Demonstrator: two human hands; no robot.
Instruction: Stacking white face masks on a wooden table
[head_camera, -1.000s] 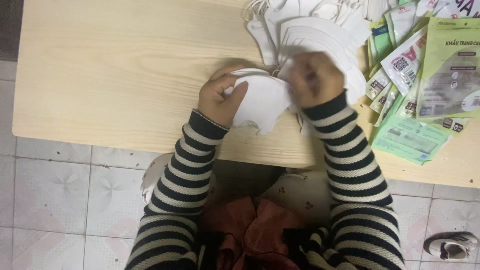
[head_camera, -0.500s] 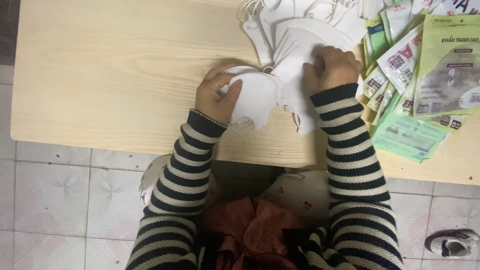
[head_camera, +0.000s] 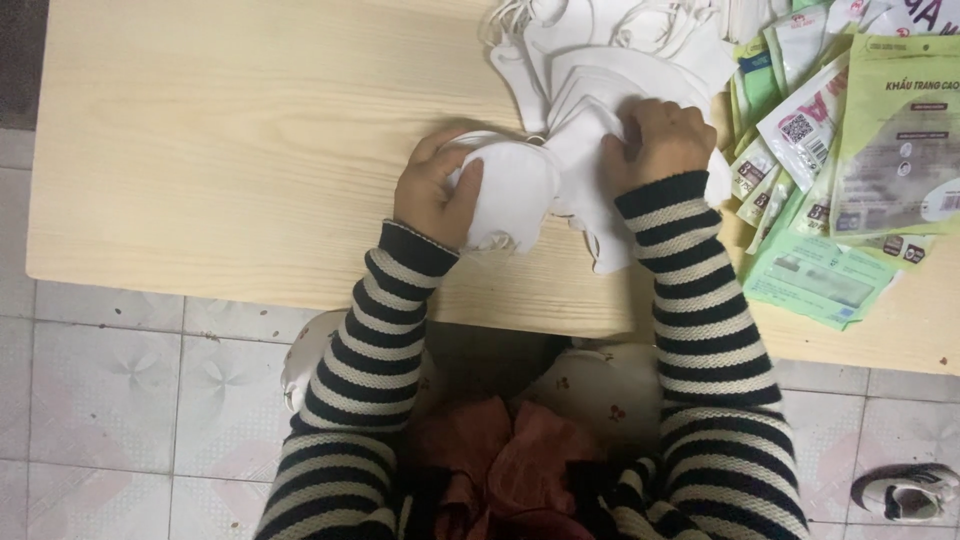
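My left hand (head_camera: 438, 186) grips a small stack of folded white face masks (head_camera: 512, 196) near the front middle of the light wooden table (head_camera: 220, 150). My right hand (head_camera: 658, 140) rests on a fanned pile of white masks (head_camera: 610, 75) just right of that stack, fingers closed on the edge of the top one. The pile spreads toward the table's far edge, with ear loops showing at the top. Both arms wear black and cream striped sleeves.
Green and white flat packets (head_camera: 880, 140) lie heaped at the table's right side. Beneath the table are pale floor tiles (head_camera: 110, 400), my lap with dark red cloth (head_camera: 500, 470), and a shoe (head_camera: 910, 492) at lower right.
My right hand has moved from the held stack rightward and away onto the mask pile. The left hand has kept its hold on the stack.
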